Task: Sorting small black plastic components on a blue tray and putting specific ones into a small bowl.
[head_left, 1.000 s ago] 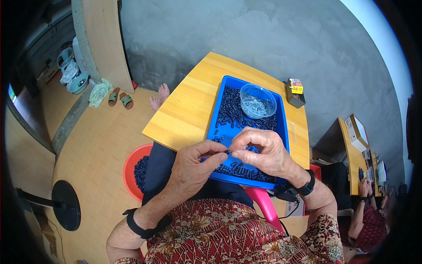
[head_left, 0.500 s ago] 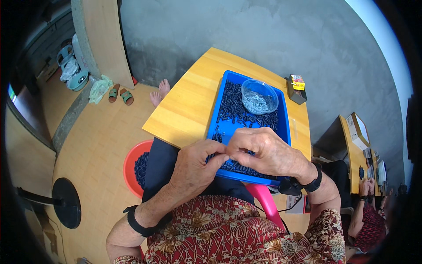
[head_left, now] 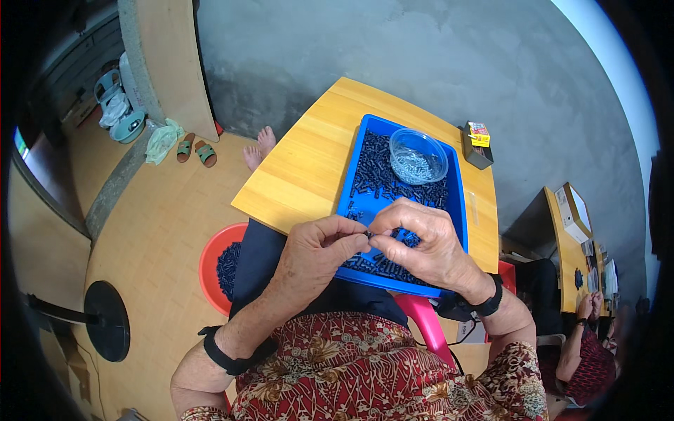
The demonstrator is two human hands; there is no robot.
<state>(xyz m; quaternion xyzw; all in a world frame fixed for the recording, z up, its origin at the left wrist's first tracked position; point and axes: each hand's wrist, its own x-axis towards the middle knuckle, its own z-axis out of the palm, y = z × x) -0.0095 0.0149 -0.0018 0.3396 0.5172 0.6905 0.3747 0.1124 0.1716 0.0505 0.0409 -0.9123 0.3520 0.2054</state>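
My left hand [head_left: 319, 254] and my right hand [head_left: 421, 235] meet fingertip to fingertip over the near part of a blue tray [head_left: 379, 210]. Between the pinched fingers shows a bit of a small dark piece [head_left: 369, 234]; most of it is hidden by the fingertips. Many small black cylindrical parts [head_left: 372, 163] fill the far half of the tray, and more lie along its near edge beneath my hands. A clear round plastic bowl [head_left: 419, 156] with small silvery metal pieces stands on the black parts at the far right of the tray.
The tray lies on a yellow wooden table [head_left: 295, 175]. A red basin [head_left: 208, 270] of dark parts stands on the floor at left. A dark box with a yellow packet [head_left: 479, 144] sits at the table's right edge. Another person [head_left: 586, 358] works at a desk on the right.
My right hand has tilted and its fingers have shifted, so a dark piece now shows between the fingertips. Both hands stay pinched together over the tray. The view has shifted slightly.
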